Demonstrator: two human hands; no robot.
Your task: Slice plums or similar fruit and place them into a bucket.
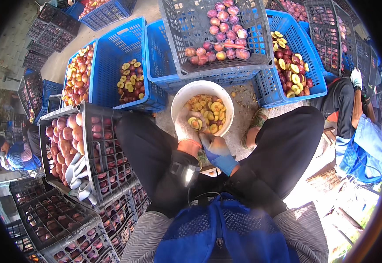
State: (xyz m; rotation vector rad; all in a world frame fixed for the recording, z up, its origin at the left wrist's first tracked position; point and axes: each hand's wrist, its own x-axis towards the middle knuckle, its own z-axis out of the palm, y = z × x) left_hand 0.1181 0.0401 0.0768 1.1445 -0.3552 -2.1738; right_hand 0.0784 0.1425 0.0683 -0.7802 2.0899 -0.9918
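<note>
At the near rim of the white bucket (178, 101), the person's gloved left hand (186, 126) had its fingers curled around a cut plum (195, 123), held over the bucket. Just beside it, the right hand (216, 148) was gloved in blue and grey; whether it gripped anything could not be told. Plum pieces (211, 111) lay inside the bucket. Beyond the bucket, a black crate (176, 46) of whole plums (225, 29) rested on a blue crate (159, 74).

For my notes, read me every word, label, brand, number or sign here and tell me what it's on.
There is no readable text.
White bucket: no lettering visible.
Wrist device: bright glare, nothing legible.
Blue crates: no legible marks.
Any marks on the background crates are too small to read.
</note>
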